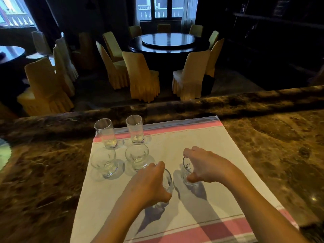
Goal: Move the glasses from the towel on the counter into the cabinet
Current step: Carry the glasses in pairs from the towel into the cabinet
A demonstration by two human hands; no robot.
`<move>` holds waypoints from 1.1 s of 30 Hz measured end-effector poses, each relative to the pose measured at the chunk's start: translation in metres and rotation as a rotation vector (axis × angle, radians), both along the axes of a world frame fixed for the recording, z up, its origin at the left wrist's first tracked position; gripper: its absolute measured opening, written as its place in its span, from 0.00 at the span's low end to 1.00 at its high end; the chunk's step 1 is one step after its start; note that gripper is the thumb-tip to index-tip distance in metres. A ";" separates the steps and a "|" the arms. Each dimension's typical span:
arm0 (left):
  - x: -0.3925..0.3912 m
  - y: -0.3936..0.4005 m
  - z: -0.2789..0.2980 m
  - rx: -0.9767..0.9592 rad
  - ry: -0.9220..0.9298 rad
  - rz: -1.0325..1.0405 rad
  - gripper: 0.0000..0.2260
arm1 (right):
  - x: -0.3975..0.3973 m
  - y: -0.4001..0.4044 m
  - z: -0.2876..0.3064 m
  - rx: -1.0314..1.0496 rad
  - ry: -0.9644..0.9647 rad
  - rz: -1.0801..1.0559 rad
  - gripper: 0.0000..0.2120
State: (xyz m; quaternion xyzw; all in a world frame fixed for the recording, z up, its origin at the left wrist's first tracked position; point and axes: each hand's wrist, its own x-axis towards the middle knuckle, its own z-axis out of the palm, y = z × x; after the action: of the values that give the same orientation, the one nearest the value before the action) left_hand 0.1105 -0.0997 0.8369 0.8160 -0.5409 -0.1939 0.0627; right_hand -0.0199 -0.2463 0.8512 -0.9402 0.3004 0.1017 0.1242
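Towel [201, 142] lies on marble counter [271, 146], its far edge near the raised ledge. Left hand [149, 183] grips a round glass [168, 179]; right hand [206, 165] grips another [187, 171]. Four glasses stand at 10–11 o'clock: two tall [105, 133], two round [105, 163]. Towel bare at 1–3 o'clock.

No legible text, label or number anywhere (towel [184, 141] stripes only).

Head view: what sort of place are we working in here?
Most likely a restaurant or banquet hall, at a bar counter. A marble counter faces a round dining table ringed by covered chairs, and glasses stand on a towel.
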 end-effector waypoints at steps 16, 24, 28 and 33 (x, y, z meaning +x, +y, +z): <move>0.095 0.112 0.000 0.008 -0.082 0.126 0.34 | 0.085 0.114 -0.010 0.032 0.028 0.142 0.33; 0.098 0.113 -0.009 0.019 -0.102 0.119 0.35 | 0.094 0.128 -0.017 -0.034 0.035 0.142 0.30; 0.098 0.112 -0.010 0.031 -0.112 0.110 0.35 | 0.090 0.128 -0.020 -0.035 0.016 0.123 0.29; 0.094 0.109 -0.012 0.049 -0.108 0.108 0.36 | 0.088 0.127 -0.023 -0.027 0.020 0.128 0.30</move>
State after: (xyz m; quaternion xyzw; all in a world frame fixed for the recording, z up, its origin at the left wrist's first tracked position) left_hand 0.2050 0.0096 0.8252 0.8547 -0.4936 -0.1592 0.0238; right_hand 0.0684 -0.1194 0.8286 -0.9580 0.2422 0.1146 0.1018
